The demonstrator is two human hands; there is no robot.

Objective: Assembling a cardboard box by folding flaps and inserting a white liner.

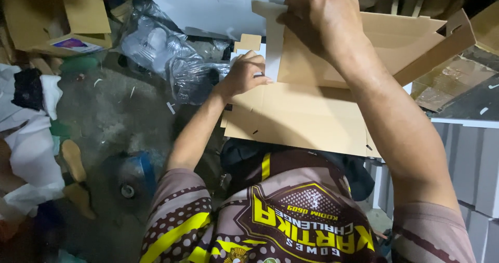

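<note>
Holding a flat brown cardboard box blank point(306, 114) over the lap: left hand point(244, 75) pinches its left edge, right hand point(322, 16) grips a raised flap at the top. Crumpled clear plastic bags point(166, 55), probably packaging, lie on the floor just left.

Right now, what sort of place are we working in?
Probably a box-packing workroom or storeroom: a flat brown cardboard box blank under both hands, stacked white cartons at right, and clear plastic bags on the grey concrete floor.
</note>
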